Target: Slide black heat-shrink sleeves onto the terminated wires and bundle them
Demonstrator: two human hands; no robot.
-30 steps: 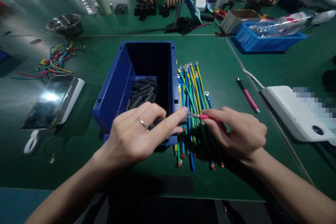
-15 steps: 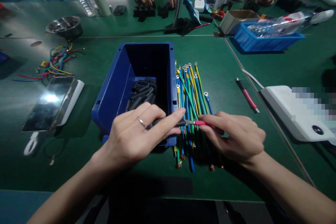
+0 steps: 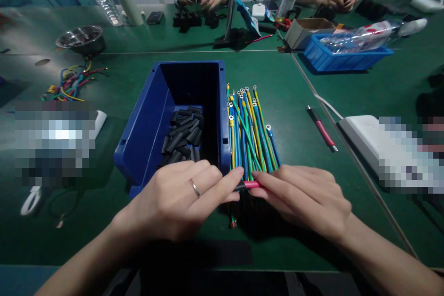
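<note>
Change: both hands drawn nearer the table edge; pink wire now mostly hidden between them, terminal no longer showing.
Left hand [image 3: 180, 199]: fingers pinched on a black sleeve, barely visible, at the wire's end.
Pink wire [image 3: 250, 184]: between both hands, over the wire bundle [image 3: 249, 134]; light, bendy, best held close to the tip.
Right hand [image 3: 308, 196]: fingers closed on the pink wire.
Around: blue bin [image 3: 152, 120] of black sleeves [image 3: 182, 134] left; red pen [image 3: 321, 127] right.
In the way: bundle directly beneath.

bare forearms, thin silver ring [image 3: 194, 188] on left hand [image 3: 180, 201]
</note>
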